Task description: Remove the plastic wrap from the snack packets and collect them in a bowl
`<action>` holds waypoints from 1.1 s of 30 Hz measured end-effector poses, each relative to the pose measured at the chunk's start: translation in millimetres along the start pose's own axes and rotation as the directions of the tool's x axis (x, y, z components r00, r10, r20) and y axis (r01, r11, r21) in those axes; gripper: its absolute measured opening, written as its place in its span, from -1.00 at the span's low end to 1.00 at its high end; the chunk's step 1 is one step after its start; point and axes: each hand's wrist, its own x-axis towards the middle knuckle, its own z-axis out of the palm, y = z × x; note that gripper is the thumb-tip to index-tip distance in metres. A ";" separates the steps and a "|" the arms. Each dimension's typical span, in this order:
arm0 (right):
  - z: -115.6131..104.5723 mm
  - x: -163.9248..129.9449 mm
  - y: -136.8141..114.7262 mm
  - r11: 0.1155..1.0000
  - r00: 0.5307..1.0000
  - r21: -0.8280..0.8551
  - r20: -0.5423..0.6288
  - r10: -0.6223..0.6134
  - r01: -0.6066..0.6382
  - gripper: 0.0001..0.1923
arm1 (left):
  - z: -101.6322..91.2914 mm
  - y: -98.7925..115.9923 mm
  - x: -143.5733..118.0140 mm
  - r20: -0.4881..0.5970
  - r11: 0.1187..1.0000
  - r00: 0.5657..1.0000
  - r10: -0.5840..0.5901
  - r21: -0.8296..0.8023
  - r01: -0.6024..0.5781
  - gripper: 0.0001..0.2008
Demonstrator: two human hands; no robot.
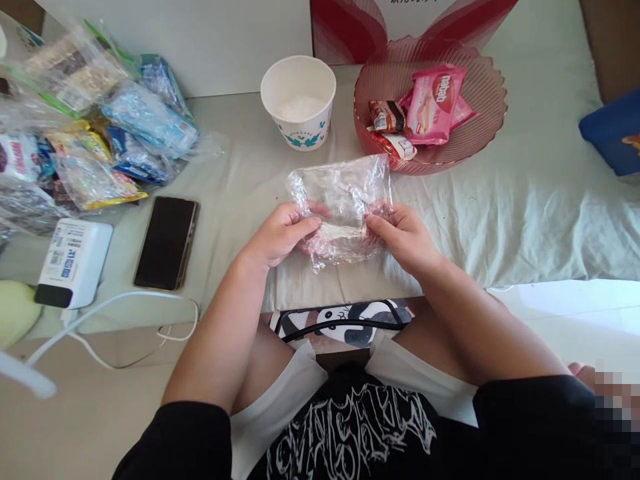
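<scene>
A crinkled clear plastic bag (340,193) is stretched between my two hands, above the front of the cloth-covered surface. My left hand (283,233) pinches its left side, thumb on top. On the other side my right hand (400,233) grips it the same way. Fingers show faintly through the film. Just beyond the bag stands a white paper cup (299,100) with a blue-green leaf print. Right of the cup is a pink ribbed glass bowl (480,113) holding several wrapped snacks, among them a pink nabati packet (436,107).
Packaged snacks (145,127) in clear bags pile up at the left. Nearer are a black phone (167,243) and a white box-shaped device (75,260) with a white cable (130,293). A white and red box (345,30) stands behind; a blue object (613,130) is at far right.
</scene>
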 end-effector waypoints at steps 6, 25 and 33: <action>3.5 0.3 0.8 0.965 0.999 0.259 0.012 -0.040 0.036 -0.73 | -2.0 3.8 -3.1 -0.065 0.975 0.988 0.141 -0.163 -0.150 -0.69; -4.2 11.2 9.0 0.984 0.941 0.080 -0.313 -0.124 0.157 -0.61 | -13.9 -19.8 27.6 -0.448 0.764 0.619 0.645 0.365 -0.532 -0.80; 7.6 -10.4 5.1 0.817 0.838 -0.362 -0.147 -0.525 0.449 -0.78 | 32.7 -42.7 15.2 -0.116 0.712 0.732 0.671 0.374 -0.594 -0.44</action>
